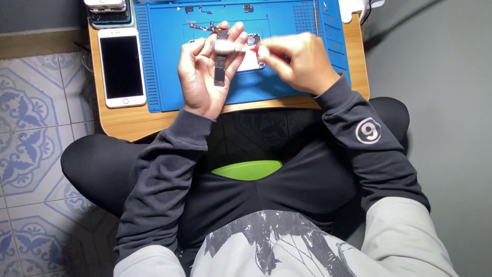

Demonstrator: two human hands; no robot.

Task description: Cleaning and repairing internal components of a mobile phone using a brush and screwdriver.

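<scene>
My left hand (205,77) is holding one narrow circuit board (221,59) upright above the blue mat (164,61), fingers curled around it. My right hand (294,61) is pinching something small, possibly a red-tipped tool; blurred. One white phone (121,66) is lying beside the mat.

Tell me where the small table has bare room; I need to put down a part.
Free: blue mat strip between white phone and left hand; wood edge below the phone. Crowded: mat's top edge with small parts, and the stacked phones.

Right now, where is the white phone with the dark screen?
In the head view, the white phone lies face up on the wooden table, just left of the blue mat and the left hand.
</scene>
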